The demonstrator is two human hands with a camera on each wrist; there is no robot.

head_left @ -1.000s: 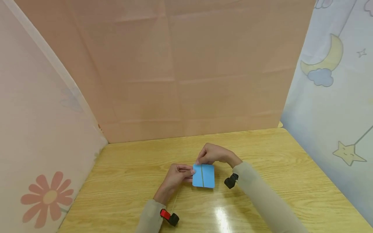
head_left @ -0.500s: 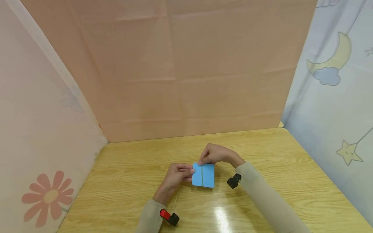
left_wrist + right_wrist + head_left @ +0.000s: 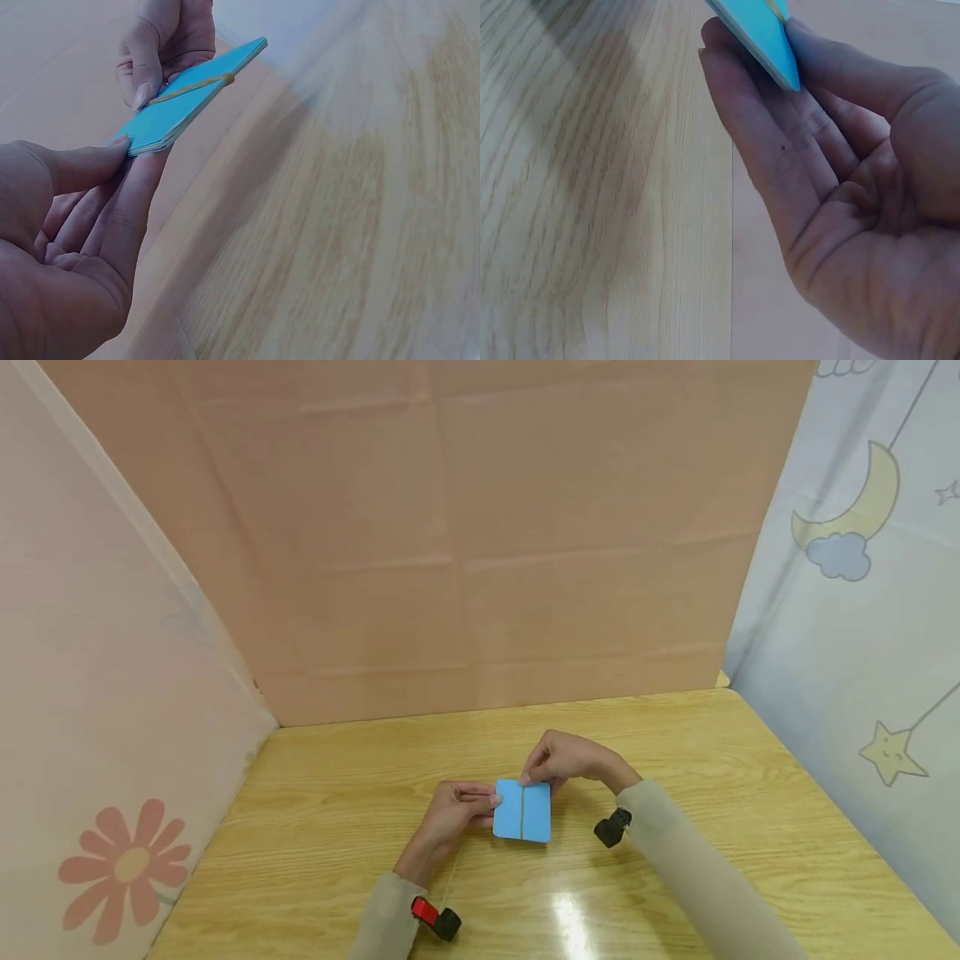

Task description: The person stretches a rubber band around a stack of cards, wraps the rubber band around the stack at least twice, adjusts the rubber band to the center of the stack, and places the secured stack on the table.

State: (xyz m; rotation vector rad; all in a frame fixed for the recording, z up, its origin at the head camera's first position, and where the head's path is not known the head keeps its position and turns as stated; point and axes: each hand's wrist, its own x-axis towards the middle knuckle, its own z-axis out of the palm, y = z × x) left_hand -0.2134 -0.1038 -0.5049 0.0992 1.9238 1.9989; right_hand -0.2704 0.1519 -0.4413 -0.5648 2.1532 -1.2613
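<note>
A thin stack of light-blue square cards (image 3: 537, 817), with rounded corners, is held up over the wooden table. A tan rubber band (image 3: 522, 820) runs round it, nearly upright across the middle of its face in the head view. My left hand (image 3: 448, 814) pinches the stack's left edge, thumb on the face and fingers beneath. At the far edge, my right hand (image 3: 567, 757) pinches the rubber band against the cards with its thumb on top. In the left wrist view the layered edges of the stack (image 3: 169, 120) show. Right fingers (image 3: 754, 142) lie behind the stack.
The light wood table (image 3: 337, 793) extends on all sides below the hands. An orange-pink sheet (image 3: 450, 568) stands along its back edge. Patterned cloths hang at the left (image 3: 90, 693) and right (image 3: 847, 635). A small black camera (image 3: 612, 828) sits at the right wrist.
My right hand has slid a little to the right along the far edge, and the band's far end has gone with it, straightening the slanted band. The left hand stays in place.
</note>
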